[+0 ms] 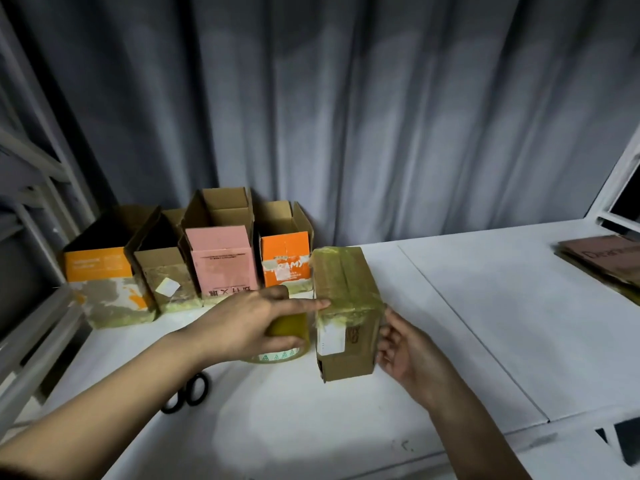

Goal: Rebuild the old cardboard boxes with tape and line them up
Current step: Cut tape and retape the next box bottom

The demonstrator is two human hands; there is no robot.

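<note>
On white table (485, 323), head view: taped cardboard box (346, 313) lying bottom-up, just right of four upright open boxes (194, 261) lining curtain. Left hand (249, 320) gripping tape roll (287, 336), index finger pressing yellowish tape at box edge. Right hand (408, 355) curling round box's right side, steadying. Scissors (188, 393) lying near left forearm. Risk, judged: wrinkled tape lifting at corner; uncut strip tugging box askew.
</note>
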